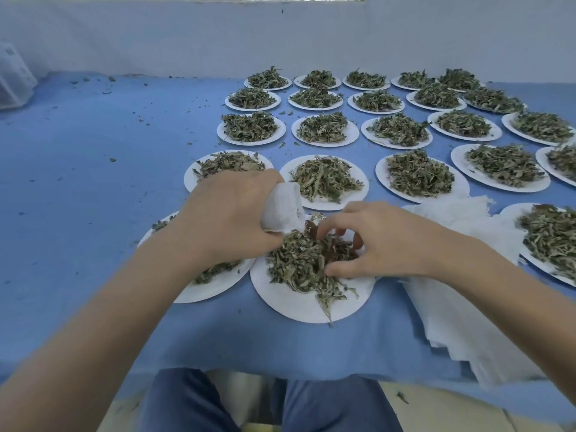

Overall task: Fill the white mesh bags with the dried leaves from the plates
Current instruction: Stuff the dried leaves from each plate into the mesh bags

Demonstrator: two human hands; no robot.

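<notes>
Blue cloth (93, 169) covers the table, with a pale wall (187, 39) behind and leaf crumbs scattered over the left half. I count twenty-three white paper plates of dried leaves — five rows running back toward the wall, some cut off at the right edge, so the count may fall short. The nearest plate (299, 302) sits at the table's front edge, its heap of dried leaves (299, 263) under both hands. The left hand (224, 219) is closed around a white mesh bag (282, 207), gripping it bunched just above that heap; whether the mouth of the bag is open cannot be told. The right hand (383, 241) has its fingers curled down into the leaves, thumb and fingertips drawn together on a pinch of them. The left forearm hides much of the plate to the left (215, 288). A stack of white mesh bags (461, 307) lies at the right, partly under the right forearm and hanging over the edge. A clear plastic container (14, 77) stands at far left.
</notes>
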